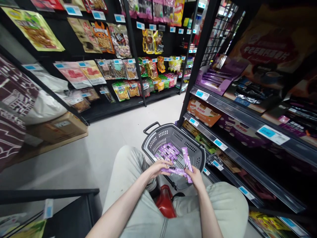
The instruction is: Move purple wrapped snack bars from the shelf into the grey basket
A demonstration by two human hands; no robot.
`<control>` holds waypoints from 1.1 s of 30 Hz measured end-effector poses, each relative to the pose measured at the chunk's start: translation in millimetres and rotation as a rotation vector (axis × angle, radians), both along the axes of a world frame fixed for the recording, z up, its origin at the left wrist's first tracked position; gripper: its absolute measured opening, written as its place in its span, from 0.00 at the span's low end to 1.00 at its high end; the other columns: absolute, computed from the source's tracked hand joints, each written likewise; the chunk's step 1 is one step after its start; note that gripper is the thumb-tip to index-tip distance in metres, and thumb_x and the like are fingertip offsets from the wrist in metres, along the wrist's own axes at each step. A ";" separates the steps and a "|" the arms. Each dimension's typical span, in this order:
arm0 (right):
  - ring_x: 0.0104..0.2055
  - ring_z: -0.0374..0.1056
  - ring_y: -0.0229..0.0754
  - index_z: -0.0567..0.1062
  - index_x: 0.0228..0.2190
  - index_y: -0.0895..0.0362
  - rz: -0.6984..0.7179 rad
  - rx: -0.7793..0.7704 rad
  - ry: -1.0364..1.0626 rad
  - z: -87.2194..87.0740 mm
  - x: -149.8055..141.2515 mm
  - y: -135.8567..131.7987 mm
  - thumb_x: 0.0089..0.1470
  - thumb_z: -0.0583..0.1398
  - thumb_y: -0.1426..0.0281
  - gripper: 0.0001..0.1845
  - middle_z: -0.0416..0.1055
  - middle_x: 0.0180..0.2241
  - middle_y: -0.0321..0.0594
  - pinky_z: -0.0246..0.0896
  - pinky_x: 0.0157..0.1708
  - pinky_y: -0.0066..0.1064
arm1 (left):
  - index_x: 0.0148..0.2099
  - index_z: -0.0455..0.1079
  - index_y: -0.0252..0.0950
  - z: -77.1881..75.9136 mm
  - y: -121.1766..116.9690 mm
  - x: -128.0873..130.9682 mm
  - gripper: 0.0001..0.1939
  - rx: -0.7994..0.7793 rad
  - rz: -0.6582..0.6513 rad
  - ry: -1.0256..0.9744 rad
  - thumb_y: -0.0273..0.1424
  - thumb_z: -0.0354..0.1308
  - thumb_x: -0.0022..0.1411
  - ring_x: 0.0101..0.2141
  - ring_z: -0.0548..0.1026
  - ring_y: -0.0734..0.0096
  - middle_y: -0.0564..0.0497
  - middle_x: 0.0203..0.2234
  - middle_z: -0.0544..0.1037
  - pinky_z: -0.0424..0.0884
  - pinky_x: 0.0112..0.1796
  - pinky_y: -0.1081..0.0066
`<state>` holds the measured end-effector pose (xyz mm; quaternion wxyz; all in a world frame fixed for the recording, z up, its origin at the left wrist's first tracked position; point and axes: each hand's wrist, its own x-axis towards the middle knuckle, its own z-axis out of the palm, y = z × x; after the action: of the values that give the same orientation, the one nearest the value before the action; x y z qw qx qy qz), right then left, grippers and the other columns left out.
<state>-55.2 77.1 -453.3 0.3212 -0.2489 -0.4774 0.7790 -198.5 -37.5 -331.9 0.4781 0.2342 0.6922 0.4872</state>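
Above the near side of a grey shopping basket (198, 148), my two hands hold slim purple stick packets. My left hand (158, 168) is closed on the end of a packet (173, 170) that lies crosswise between both hands. Fingers of my right hand (195, 177) pinch the other end of it, together with a second purple stick packet (187, 158) that points up and away. Inside the basket, several more purple stick packets (168, 152) lie in a pile on the slatted bottom, toward its left side.
Shelves on the right hold an open purple box (213, 79) of similar sticks and orange cartons (201, 110). Bagged snacks (121, 91) fill the rack ahead. A cardboard box (61, 129) stands at left. Below me is a red stool (165, 201); a black shelf edge (49, 193) juts in at lower left.
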 end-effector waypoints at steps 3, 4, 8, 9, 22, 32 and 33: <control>0.23 0.60 0.37 0.72 0.23 0.62 -0.005 0.111 0.013 -0.1 6.1 3.9 0.31 0.65 0.60 0.19 0.66 0.20 0.35 0.56 0.25 0.27 | 0.36 0.75 0.27 1.0 -2.8 -0.6 0.16 -0.083 -0.082 -0.036 0.17 0.57 0.40 0.28 0.75 0.66 0.45 0.26 0.76 0.76 0.31 0.66; 0.24 0.60 0.37 0.72 0.23 0.62 0.006 0.132 0.020 0.3 8.2 4.8 0.31 0.65 0.60 0.18 0.67 0.21 0.35 0.55 0.26 0.27 | 0.36 0.75 0.28 1.4 -3.6 -0.7 0.17 -0.097 -0.104 -0.043 0.17 0.58 0.39 0.29 0.76 0.66 0.46 0.26 0.76 0.76 0.32 0.67; 0.24 0.61 0.38 0.72 0.24 0.62 0.059 0.114 0.039 4.0 17.1 6.3 0.31 0.66 0.61 0.18 0.68 0.21 0.35 0.55 0.27 0.27 | 0.37 0.74 0.29 2.2 -5.2 0.0 0.18 -0.074 -0.142 -0.025 0.18 0.61 0.39 0.30 0.76 0.67 0.47 0.27 0.77 0.75 0.36 0.68; 0.24 0.61 0.38 0.72 0.24 0.61 0.070 0.097 0.047 5.4 19.4 6.4 0.30 0.66 0.61 0.18 0.68 0.21 0.35 0.55 0.27 0.27 | 0.38 0.74 0.29 2.0 -5.1 0.2 0.18 -0.059 -0.145 -0.012 0.19 0.62 0.39 0.30 0.76 0.67 0.47 0.28 0.77 0.75 0.37 0.67; 0.24 0.56 0.34 0.71 0.24 0.61 0.098 0.229 0.053 7.3 21.6 2.2 0.32 0.64 0.68 0.13 0.63 0.21 0.32 0.50 0.25 0.25 | 0.29 0.74 0.31 -6.0 -10.0 0.4 0.11 -0.224 -0.476 0.262 0.33 0.66 0.43 0.20 0.74 0.70 0.47 0.23 0.78 0.71 0.24 0.73; 0.23 0.58 0.36 0.68 0.24 0.59 0.105 0.240 0.009 11.2 20.2 1.2 0.34 0.63 0.64 0.14 0.61 0.20 0.31 0.57 0.22 0.27 | 0.30 0.73 0.33 -15.7 -11.3 0.9 0.15 -0.250 -0.566 0.476 0.41 0.61 0.49 0.17 0.69 0.74 0.50 0.20 0.76 0.63 0.19 0.77; 0.23 0.60 0.38 0.67 0.25 0.58 0.111 0.174 0.008 9.9 20.4 2.0 0.34 0.63 0.62 0.16 0.61 0.21 0.32 0.59 0.22 0.29 | 0.30 0.73 0.33 -17.1 -11.0 0.7 0.14 -0.239 -0.550 0.506 0.41 0.60 0.49 0.17 0.69 0.74 0.50 0.21 0.77 0.63 0.19 0.77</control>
<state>-34.8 79.1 -443.4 0.2999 -0.1902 -0.5551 0.7522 -197.8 -48.5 -349.1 0.4291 0.4663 0.7514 0.1838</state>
